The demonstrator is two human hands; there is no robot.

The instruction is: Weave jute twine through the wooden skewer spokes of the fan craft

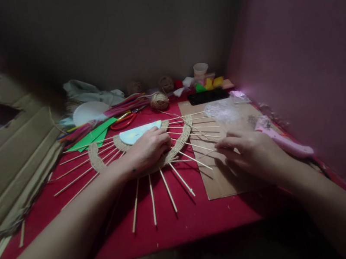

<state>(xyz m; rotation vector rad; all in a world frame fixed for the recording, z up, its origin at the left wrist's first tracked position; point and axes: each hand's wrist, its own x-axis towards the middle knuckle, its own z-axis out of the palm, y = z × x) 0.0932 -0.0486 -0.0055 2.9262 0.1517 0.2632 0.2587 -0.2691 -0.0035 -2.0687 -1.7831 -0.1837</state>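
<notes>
Left hand point(154, 146) resting on half-round frame of pale sticks and woven tan twine point(182, 141), lying mid red cloth-covered table point(207, 222); fingertips hidden, cannot tell grip. Right hand point(245, 151) pinching thin tan strand point(208, 153) above brown cardboard sheet point(220, 187) toward right edge.

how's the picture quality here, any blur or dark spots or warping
Head view: dim overall, back wall murky, area below the table edge nearly black; soft shadows under the right hand on the cardboard sheet; faint pinkish haze by the clear plastic; edges smeared and stretched, centre clearer but soft.
</notes>
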